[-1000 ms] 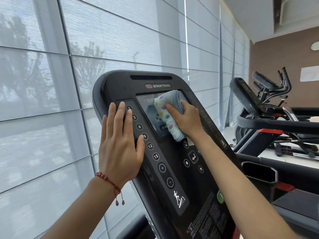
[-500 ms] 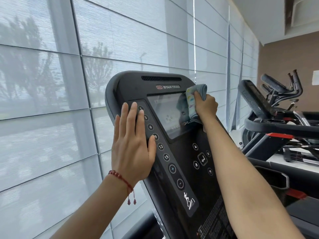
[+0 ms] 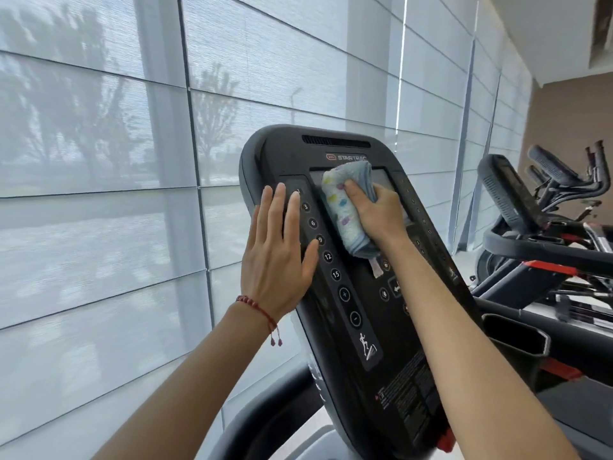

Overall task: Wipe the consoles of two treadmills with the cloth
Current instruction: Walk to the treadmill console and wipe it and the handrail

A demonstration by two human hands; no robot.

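Note:
A black treadmill console (image 3: 365,327) fills the middle of the head view, tilted back, with a screen near its top and a column of round buttons down its left side. My right hand (image 3: 378,210) presses a folded light-blue cloth with coloured dots (image 3: 345,207) flat against the left part of the screen. My left hand (image 3: 275,254) lies flat, fingers together and pointing up, on the console's left edge beside the buttons. A second treadmill console (image 3: 507,190) stands to the right, seen from its side.
Shaded floor-to-ceiling windows (image 3: 132,161) run along the left and behind the console. A black cup holder (image 3: 514,343) sits right of my forearm. Handlebars of further exercise machines (image 3: 564,180) stand at the far right before a brown wall.
My right hand has swept the cloth from the screen's right edge back to its left part. My left hand has stayed flat on the console's left edge.

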